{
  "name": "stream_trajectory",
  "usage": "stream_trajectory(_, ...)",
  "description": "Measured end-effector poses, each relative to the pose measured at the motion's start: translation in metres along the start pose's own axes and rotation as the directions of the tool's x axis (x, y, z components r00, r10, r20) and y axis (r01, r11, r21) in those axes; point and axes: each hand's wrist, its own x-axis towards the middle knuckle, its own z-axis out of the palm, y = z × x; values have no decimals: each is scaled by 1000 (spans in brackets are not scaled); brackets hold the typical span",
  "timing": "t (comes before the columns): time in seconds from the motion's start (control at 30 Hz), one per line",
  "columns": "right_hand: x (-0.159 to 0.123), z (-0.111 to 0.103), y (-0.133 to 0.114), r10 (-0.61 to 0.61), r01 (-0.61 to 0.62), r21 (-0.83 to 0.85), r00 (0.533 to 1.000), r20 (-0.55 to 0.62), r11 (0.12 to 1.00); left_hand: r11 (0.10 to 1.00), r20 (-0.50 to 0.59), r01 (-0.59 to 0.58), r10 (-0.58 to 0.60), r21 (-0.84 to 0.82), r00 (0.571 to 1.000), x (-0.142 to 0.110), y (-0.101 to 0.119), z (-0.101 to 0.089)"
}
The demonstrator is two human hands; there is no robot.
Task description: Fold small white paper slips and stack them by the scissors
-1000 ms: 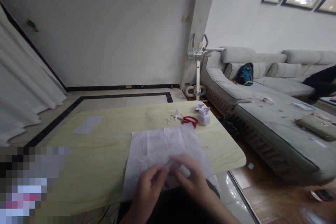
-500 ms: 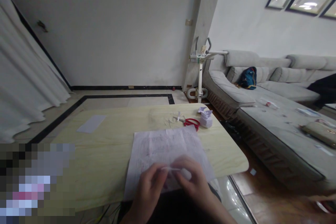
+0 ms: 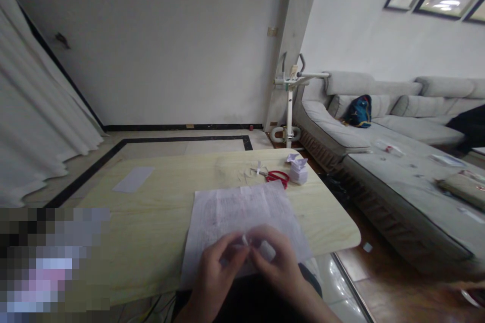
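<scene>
Head cam: L hand point(image 3: 220, 265) and R hand point(image 3: 276, 255) meet over the near edge of the table point(image 3: 151, 232), w/ a small white paper strip point(image 3: 245, 239) b/w them. L grip: thumb & index pinched nearly closed on the strip's upper bit. R grip: fingers curled, tips meeting the same strip, next to no gap; blur hides how much paper each has.

Under the hands, a printed sheet point(image 3: 231, 207) runs back from the near edge to approx. mid-table. Red-handled scissors point(image 3: 268, 176) lie just past its far R corner, blades pointing L; loose thin strips point(image 3: 246, 176) lie around the tips. A folded paper bundle point(image 3: 298, 175) sits nr the far R corner of the table, just beside the handles. A blank paper slip point(image 3: 134, 179) lies flat twd the far L corner, well apart.

What could go wrong: strip is tiny & prob. flimsy, so too hard a pinch, or hands pulling unevenly, could tear or crumple it. Too light, and it could slip & drop past the near edge, b/c the hands are right over it. Forearms could also drag the sheet, since it reaches that edge; if it slid fwd it'd poss. nudge the scissors into the bundle. Loose strips look light enough to scatter w/ any sleeve or draught.
</scene>
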Motion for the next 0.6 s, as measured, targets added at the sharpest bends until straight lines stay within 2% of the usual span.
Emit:
stream_trajectory(0.1, 1, -1, -1, -4, 4, 0, 1000, 16, 1000, 998, -24, -24, 25, 50, 999, 0, 1, 0)
stream_trajectory(0.23, 3, -1, -4, 38, -38, -7, 999, 15, 999, 977, -59, -147, 158, 154, 986, -1, 2, 1)
stream_trajectory(0.3, 2, -1, -4, 42, -42, -43, 999, -3, 998, 942, -77, -222, 248, 252, 966, -2, -1, 1)
stream_trajectory(0.4, 0, -2, -2, -16, 11, -133, 999, -35, 991, 871, -50, -296, 341, 392, 939, -3, -9, 1)
stream_trajectory(0.5, -1, -1, 0, -103, 99, -209, 995, -10, 973, 836, 3, -318, 354, 448, 935, -3, -15, 3)
stream_trajectory(0.6, -2, 0, 1, -138, 139, -241, 990, 20, 961, 832, 6, -295, 331, 470, 944, -3, -15, 6)
